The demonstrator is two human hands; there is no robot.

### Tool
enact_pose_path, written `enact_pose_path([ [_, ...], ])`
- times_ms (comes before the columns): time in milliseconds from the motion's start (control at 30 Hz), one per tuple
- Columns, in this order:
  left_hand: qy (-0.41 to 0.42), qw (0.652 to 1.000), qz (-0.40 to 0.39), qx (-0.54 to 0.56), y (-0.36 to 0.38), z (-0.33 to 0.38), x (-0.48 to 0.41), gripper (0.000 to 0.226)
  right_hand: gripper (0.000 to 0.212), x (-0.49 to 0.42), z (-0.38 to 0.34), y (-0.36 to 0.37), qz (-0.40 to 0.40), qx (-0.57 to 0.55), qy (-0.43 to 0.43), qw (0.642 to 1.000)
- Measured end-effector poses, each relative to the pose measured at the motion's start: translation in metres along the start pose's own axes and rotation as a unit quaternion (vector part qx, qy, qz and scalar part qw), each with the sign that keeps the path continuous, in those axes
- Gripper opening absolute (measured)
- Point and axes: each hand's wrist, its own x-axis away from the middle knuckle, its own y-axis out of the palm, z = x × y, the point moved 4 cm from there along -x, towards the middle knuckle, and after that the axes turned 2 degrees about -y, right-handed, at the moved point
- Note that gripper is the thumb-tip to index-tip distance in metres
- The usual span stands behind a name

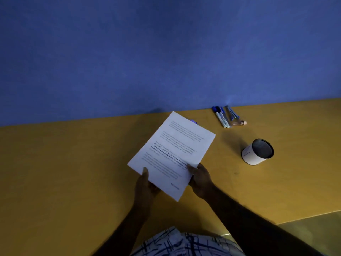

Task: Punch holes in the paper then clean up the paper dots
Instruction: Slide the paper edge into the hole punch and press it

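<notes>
A white sheet of printed paper is held tilted above the yellow table, its far corner pointing to the wall. My left hand grips its near-left edge, thumb on top. My right hand pinches its near-right edge. A small blue object peeks out behind the paper's far edge; most of it is hidden, so I cannot tell what it is. No paper dots are visible.
Several markers and pens lie by the blue wall at the back right. A white cylindrical cup with a dark inside stands to the right of the paper. The table's near-right edge runs close by.
</notes>
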Motion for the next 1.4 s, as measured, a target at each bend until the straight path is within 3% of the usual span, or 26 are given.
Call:
enact_pose_path([
  [267,0.08,0.979,0.127,-0.134,0.032,-0.031,-0.016,0.059,0.036,0.01,0.0,-0.034,-0.007,-0.029,0.012,0.999],
  [433,0.093,0.973,0.119,-0.173,0.038,-0.04,-0.025,0.056,0.047,0.004,-0.015,-0.073,-0.003,0.0,0.026,1.0],
  [600,0.068,0.971,0.079,-0.214,0.031,-0.037,-0.036,0.044,0.037,-0.017,-0.053,-0.135,0.08,-0.015,-0.011,0.997],
  [700,0.041,0.97,0.037,-0.235,0.028,-0.03,-0.045,0.037,0.036,-0.03,-0.08,-0.165,0.124,0.063,-0.001,0.99],
  [900,0.018,0.961,-0.028,-0.273,0.032,-0.018,-0.067,0.031,0.028,-0.057,-0.101,-0.155,0.021,0.259,0.042,0.965],
  [1033,0.01,0.958,-0.044,-0.282,0.038,-0.014,-0.09,0.032,0.014,-0.074,-0.103,-0.142,0.035,0.361,-0.014,0.932],
  [1233,0.025,0.951,-0.043,-0.305,0.058,-0.011,-0.11,0.03,0.021,-0.097,-0.103,-0.143,0.1,0.437,-0.054,0.892],
  [1400,0.029,0.949,-0.015,-0.315,0.058,-0.014,-0.121,0.031,0.014,-0.109,-0.106,-0.146,0.102,0.43,-0.042,0.896],
])
